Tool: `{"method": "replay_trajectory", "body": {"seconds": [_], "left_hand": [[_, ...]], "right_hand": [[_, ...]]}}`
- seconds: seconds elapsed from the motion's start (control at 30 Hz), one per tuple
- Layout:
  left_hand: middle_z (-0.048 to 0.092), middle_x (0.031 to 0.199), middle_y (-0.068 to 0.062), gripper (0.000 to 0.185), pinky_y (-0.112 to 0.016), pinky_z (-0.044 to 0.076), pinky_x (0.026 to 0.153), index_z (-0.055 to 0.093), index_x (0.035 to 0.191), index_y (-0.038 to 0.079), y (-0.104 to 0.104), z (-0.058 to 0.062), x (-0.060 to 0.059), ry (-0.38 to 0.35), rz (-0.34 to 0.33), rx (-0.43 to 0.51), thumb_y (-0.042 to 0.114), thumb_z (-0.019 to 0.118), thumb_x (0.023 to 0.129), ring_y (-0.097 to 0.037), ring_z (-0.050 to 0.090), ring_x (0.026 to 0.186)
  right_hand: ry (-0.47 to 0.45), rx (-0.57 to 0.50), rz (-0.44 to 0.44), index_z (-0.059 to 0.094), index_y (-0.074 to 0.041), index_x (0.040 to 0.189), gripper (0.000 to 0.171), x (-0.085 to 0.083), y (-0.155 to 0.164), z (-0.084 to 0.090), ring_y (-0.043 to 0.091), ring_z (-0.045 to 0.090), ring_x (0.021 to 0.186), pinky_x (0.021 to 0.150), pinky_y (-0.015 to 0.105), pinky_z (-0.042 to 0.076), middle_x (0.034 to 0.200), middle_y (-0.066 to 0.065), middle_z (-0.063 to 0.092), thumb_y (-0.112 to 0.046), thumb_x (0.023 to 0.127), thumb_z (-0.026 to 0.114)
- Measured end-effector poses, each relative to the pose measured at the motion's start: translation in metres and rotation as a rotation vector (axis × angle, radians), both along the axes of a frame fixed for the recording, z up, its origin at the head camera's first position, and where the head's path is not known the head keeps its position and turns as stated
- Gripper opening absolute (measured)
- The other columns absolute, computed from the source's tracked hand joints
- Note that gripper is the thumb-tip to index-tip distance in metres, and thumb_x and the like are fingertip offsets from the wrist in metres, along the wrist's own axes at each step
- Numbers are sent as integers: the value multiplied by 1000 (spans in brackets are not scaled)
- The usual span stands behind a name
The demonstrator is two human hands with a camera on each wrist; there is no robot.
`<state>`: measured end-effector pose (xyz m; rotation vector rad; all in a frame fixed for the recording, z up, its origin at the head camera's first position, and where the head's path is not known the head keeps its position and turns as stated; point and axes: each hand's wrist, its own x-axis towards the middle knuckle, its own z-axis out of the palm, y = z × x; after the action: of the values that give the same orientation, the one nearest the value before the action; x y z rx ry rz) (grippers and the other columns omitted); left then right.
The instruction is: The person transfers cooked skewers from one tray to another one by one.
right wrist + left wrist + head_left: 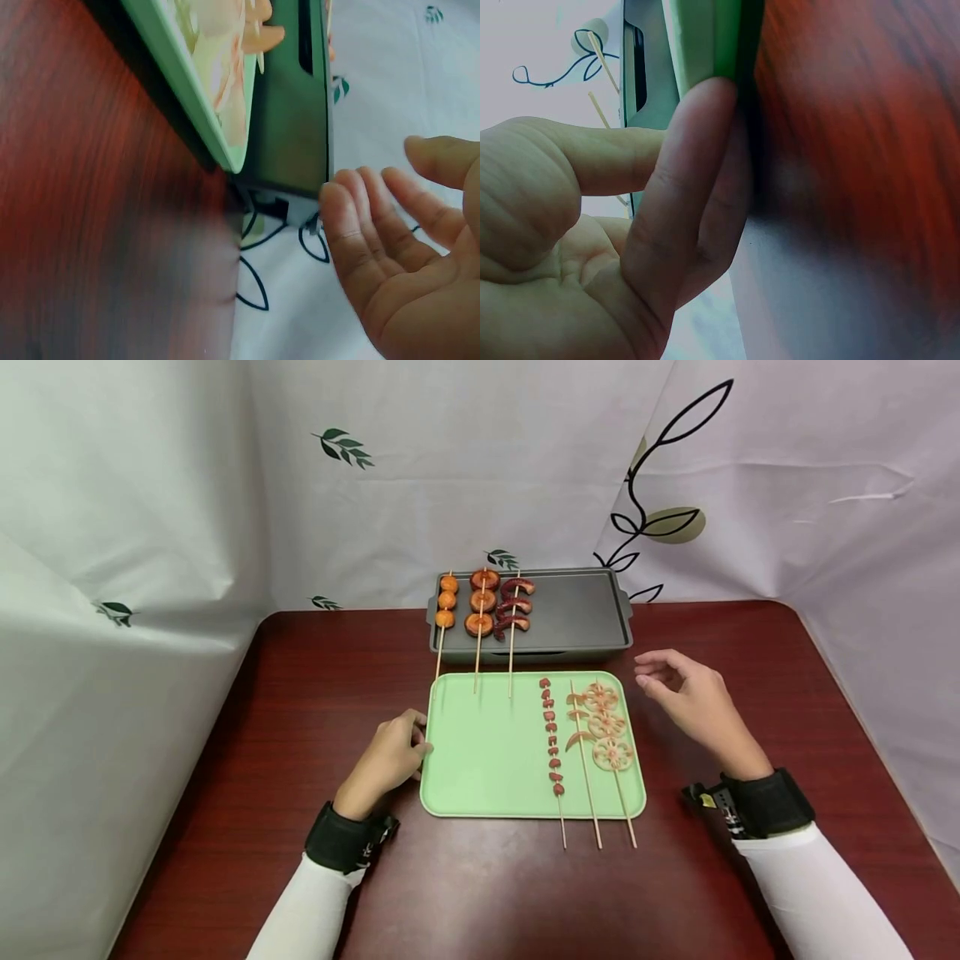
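My left hand grips the left edge of a light green tray, with a finger right at the rim in the left wrist view. Beyond the tray's right edge, my right hand hovers over the table, fingers loosely bent and holding nothing. On the tray's right side lie three skewers: one of small red pieces, one of orange curved pieces and one of lotus root slices. Their stick ends reach past the front rim.
A dark grill pan stands behind the tray. On its left part lie skewers of orange balls, brown round slices and dark red sausages, sticks reaching over the tray's back rim. A patterned curtain encloses the red-brown table.
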<state>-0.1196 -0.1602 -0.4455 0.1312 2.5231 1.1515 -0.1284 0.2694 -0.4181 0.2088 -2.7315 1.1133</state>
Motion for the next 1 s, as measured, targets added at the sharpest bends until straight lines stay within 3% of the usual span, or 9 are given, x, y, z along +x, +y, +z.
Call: {"method": "replay_trajectory", "body": {"seconds": [0.1, 0.2, 0.37, 0.47, 0.7, 1.0], "left_hand": [[60, 97, -17, 42, -31, 62, 53, 50, 139, -6, 0, 0, 0, -3, 0, -1, 0, 64, 100, -21, 64, 60], [60, 97, -17, 42, -32, 62, 54, 50, 140, -6, 1, 0, 0, -6, 1, 2, 1, 63, 100, -20, 64, 60], [59, 96, -17, 42, -32, 62, 54, 50, 140, -6, 1, 1, 0, -9, 4, 7, 0, 63, 101, -21, 63, 60], [59, 96, -17, 42, -32, 62, 54, 50, 140, -6, 0, 0, 1, -5, -2, 7, 0, 63, 101, -21, 63, 60], [60, 96, -17, 42, -32, 61, 53, 50, 139, -6, 0, -1, 2, -2, -1, 9, 0, 63, 100, -21, 63, 60], [60, 95, -17, 42, -31, 61, 53, 50, 139, -6, -1, 0, 2, 8, 0, 2, 0, 63, 100, -20, 62, 59]], "right_hand": [[-76, 73, -12, 67, -6, 127, 30, 0, 6, 0, 0, 64, 84, 68, 13, 50, 104, 10, 74, -23, 102, 68], [-215, 100, 14, 65, -2, 127, 33, 2, 11, -1, 13, 70, 79, 66, 23, 56, 98, 11, 74, -23, 102, 67], [-500, 5, 92, 62, 5, 126, 35, 5, 11, -10, 19, 74, 79, 69, 32, 65, 97, 14, 73, -21, 103, 65], [-600, -65, 115, 60, 9, 125, 35, 7, 10, -17, 18, 73, 80, 70, 32, 66, 99, 16, 72, -18, 103, 64], [-677, -134, 159, 60, 11, 120, 32, 9, 3, -20, 17, 72, 78, 68, 31, 66, 97, 16, 71, -13, 100, 66], [-664, -123, 133, 60, 11, 114, 24, 11, -5, -21, 15, 71, 76, 68, 29, 66, 93, 14, 69, -5, 97, 65]]}}
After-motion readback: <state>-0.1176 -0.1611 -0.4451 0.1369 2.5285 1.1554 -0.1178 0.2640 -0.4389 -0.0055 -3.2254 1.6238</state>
